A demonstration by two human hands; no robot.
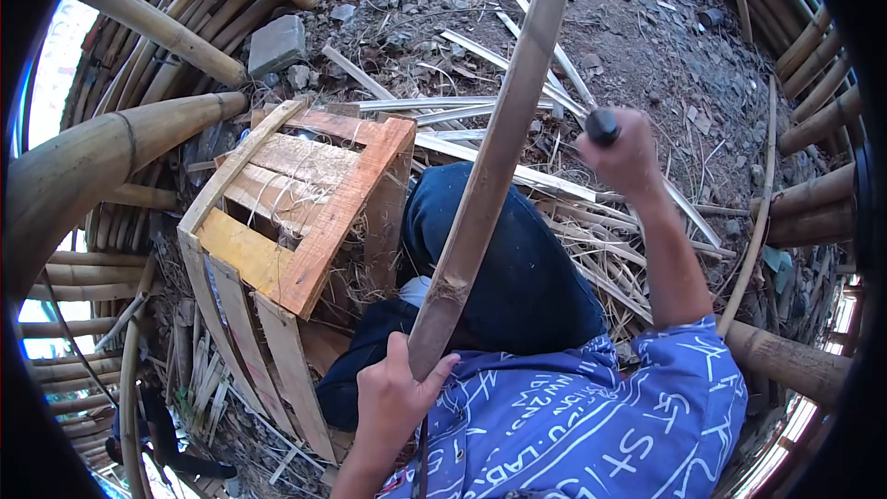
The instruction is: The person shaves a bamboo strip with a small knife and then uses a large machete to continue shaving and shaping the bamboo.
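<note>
My left hand (399, 397) is closed around the lower end of a long split bamboo piece (504, 143), thumb along its side. The bamboo runs up and away past my bent knee and leaves the top of the view; a node shows near its lower end. Off to the right, my right hand (626, 152) makes a fist around a black round handle (602, 127), seen end-on. The rest of that tool is hidden, so its kind cannot be made out. It is apart from the bamboo.
A wooden slatted crate (346, 222) stands by my legs at left. Thin split bamboo strips (554, 176) litter the dirt ground ahead. A grey block (276, 44) lies beyond the crate. Thick bamboo poles (129, 143) frame both sides. Someone in dark clothes (166, 434) appears at lower left.
</note>
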